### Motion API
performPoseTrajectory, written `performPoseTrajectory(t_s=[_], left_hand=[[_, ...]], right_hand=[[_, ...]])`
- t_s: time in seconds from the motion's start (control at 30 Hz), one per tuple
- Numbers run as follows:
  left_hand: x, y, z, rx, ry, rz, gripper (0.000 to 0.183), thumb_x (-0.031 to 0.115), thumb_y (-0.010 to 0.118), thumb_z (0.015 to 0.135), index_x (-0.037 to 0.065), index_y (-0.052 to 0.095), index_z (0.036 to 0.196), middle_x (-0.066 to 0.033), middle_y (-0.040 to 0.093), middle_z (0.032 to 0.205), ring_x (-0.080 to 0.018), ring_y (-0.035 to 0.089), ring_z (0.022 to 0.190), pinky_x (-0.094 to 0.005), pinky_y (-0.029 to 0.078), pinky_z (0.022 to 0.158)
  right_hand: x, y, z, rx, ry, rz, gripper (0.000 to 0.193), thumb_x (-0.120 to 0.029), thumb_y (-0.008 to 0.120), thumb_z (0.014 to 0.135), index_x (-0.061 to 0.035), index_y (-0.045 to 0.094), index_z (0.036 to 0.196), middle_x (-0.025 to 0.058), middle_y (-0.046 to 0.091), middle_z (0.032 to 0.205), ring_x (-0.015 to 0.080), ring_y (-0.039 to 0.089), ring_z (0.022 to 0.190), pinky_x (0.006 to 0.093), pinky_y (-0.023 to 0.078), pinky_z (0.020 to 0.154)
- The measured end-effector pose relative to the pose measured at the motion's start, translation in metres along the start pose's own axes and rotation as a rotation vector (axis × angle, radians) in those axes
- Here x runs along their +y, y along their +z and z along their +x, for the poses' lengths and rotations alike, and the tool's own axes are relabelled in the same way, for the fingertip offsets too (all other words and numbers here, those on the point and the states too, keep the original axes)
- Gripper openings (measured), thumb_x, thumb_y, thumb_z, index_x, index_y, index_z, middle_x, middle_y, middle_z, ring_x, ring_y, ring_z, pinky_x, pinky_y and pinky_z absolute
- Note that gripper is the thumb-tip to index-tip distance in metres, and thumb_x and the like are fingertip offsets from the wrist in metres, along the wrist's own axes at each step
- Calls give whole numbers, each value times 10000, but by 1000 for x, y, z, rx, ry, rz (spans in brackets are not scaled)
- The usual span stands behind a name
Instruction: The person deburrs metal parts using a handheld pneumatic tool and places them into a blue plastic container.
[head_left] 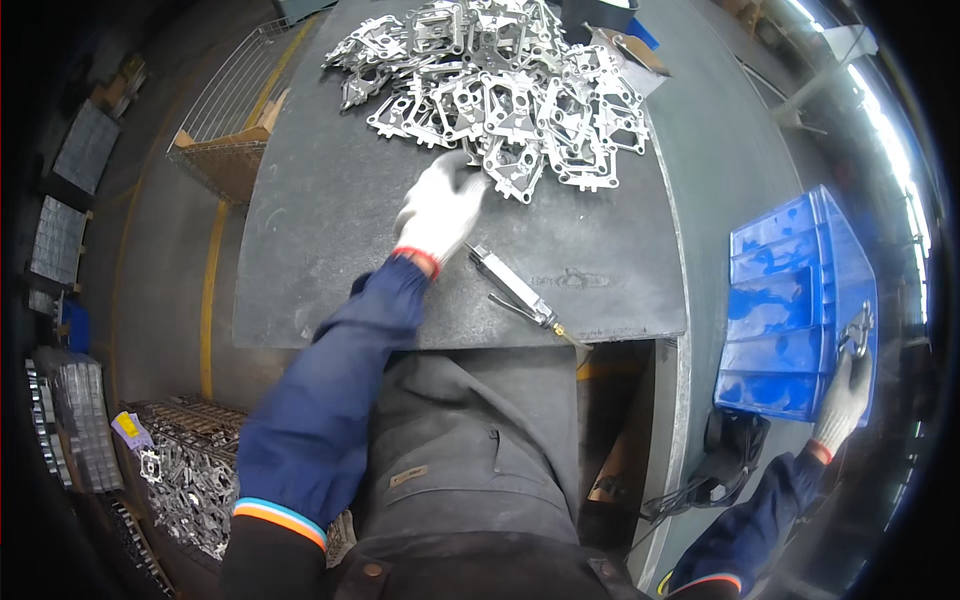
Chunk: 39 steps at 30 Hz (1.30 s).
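Observation:
My left hand [438, 210], in a white knit glove with a red cuff, is at the near edge of a heap of silvery cast metal brackets [510, 105]. Its curled fingertips meet the edge of the heap; motion blur hides whether they grip a part. Far to the right, my right hand [846, 398], gloved alike, is closed on one metal bracket [857, 328] at the blue plastic bin [775, 300]. On the dark tabletop [330, 220], just nearer than my left hand, lies a silver air tool [515, 288] with a lever and a brass hose fitting.
A wire basket [190, 500] of metal parts stands on the floor at the lower left. Another wire cage [225, 120] with cardboard is left of the table. A dark container [600, 12] stands behind the heap. Black cables [690, 490] hang below the blue bin.

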<state>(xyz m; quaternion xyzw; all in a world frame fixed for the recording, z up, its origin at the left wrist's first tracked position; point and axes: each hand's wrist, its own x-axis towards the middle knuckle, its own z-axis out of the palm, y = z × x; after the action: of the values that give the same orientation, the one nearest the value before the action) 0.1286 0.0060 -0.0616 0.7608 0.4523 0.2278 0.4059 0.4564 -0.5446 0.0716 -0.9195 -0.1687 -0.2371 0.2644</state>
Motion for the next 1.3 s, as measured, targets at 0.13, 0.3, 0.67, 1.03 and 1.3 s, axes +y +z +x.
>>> performPoseTrajectory(t_s=[0.13,0.3,0.67,1.03,1.3], left_hand=[[20,11,31,-12,-130,164,619,407,706,928,45,633,1425,-204,713,1351,-364,674,1274,-412,502,1107],[12,29,39,27,-43,192,509,355,704,929,37,682,1326,-188,754,1251,-335,722,1177,-409,538,1035],[26,34,23,-52,374,814,345,407,703,957,195,755,1224,-207,618,1278,-380,662,1152,-487,553,955],[-13,-71,-47,-166,353,513,155,181,672,981,115,686,1121,-157,677,1049,-375,715,982,-467,575,859],[-48,-127,-82,-143,108,353,577,237,744,969,164,570,1514,-182,707,1291,-351,704,1192,-435,554,1008]], right_hand=[[-55,12,-18,18,107,-162,483,-323,633,1082,-82,597,1498,158,660,1450,271,606,1357,388,456,1137],[-126,57,-69,320,-306,-122,423,-252,714,1025,-63,662,1400,172,712,1323,329,665,1249,428,505,1095],[-329,215,-248,-703,-793,30,790,-367,822,848,-67,520,1514,175,637,1235,354,629,1090,470,505,878],[-298,192,-248,-931,-633,63,787,-379,817,878,-49,496,1516,165,634,1083,349,665,963,474,554,809],[-314,203,-233,-983,-646,125,729,-325,841,859,-16,525,1438,225,662,1078,425,698,925,523,557,812]])
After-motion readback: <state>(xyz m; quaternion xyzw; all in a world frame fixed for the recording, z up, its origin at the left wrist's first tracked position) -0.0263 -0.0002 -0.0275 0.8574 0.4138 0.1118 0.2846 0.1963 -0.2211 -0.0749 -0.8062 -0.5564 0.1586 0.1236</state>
